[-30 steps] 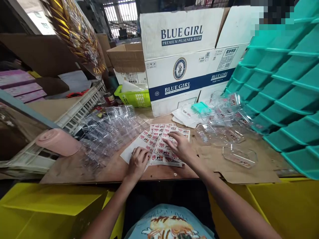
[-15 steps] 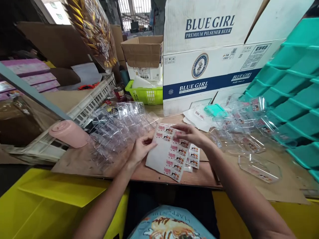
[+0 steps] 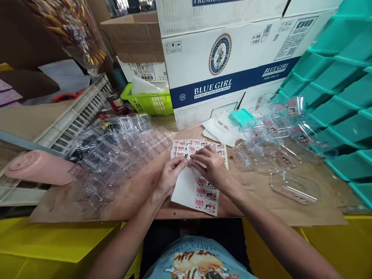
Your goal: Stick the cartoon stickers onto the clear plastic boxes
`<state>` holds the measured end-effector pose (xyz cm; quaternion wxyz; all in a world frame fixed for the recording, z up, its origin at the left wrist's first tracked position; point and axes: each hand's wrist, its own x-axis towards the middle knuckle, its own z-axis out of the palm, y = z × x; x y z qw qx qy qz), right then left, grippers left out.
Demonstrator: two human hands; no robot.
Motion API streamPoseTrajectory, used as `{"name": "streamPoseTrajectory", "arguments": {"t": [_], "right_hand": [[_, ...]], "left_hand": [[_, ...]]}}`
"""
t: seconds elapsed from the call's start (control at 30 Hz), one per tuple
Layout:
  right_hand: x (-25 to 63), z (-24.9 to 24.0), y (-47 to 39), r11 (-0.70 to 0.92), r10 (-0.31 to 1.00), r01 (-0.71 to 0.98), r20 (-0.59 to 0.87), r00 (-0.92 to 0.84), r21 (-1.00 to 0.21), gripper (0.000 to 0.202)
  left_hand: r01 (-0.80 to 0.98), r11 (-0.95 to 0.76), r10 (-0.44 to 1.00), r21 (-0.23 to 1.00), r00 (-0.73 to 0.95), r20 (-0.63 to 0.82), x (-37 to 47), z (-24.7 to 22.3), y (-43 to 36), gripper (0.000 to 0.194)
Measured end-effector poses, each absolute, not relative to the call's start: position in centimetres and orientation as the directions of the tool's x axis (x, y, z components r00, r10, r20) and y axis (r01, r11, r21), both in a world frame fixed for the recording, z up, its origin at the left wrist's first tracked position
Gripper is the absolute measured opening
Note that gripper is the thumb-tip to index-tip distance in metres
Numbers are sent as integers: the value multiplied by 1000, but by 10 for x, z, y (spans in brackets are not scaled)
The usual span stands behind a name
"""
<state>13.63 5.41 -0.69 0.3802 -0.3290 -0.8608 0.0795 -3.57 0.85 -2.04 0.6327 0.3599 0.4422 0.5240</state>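
A sheet of cat stickers (image 3: 186, 188) lies tilted at the front of the table, its lower left a bare white backing. My left hand (image 3: 170, 176) pinches the sheet's upper left part between thumb and fingers. Close beside it, my right hand (image 3: 213, 166) is closed on a small sticker (image 3: 201, 161) at the sheet's upper part, its fingertips almost meeting my left thumb. Whether the sticker is fully off the backing I cannot tell. More sticker sheets (image 3: 222, 149) lie underneath and behind.
Clear plastic boxes (image 3: 116, 147) stand in rows at left, beside a pink cup-like object (image 3: 37, 167). Clear boxes with stickers (image 3: 295, 192) lie at right, before stacked teal bins (image 3: 343, 128). A white beer carton (image 3: 232, 50) and a green basket (image 3: 151, 102) stand behind.
My right hand has come down and left toward my left hand, now with a sticker in its fingers. The sheet bends at the top. The camera view has tilted down and shifted.
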Motion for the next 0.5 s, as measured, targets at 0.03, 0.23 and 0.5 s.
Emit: {"name": "streamPoseTrajectory", "arguments": {"t": [0.03,0.23,0.5], "right_hand": [[134,-9,52,779,613,507,618,-493,-368,16],[130,-15,46,787,586,555,606,-538,-269,18],[123,-20,47,761,649,388,603,-464,-520,15]], "left_hand": [[-323,173,985,930,59,-162,-35,-21,8,23],[-115,-33,999,993,-38,29,-38,-29,8,18],[-138,-20,991,990,-132,1,-38,-39,7,21]]}}
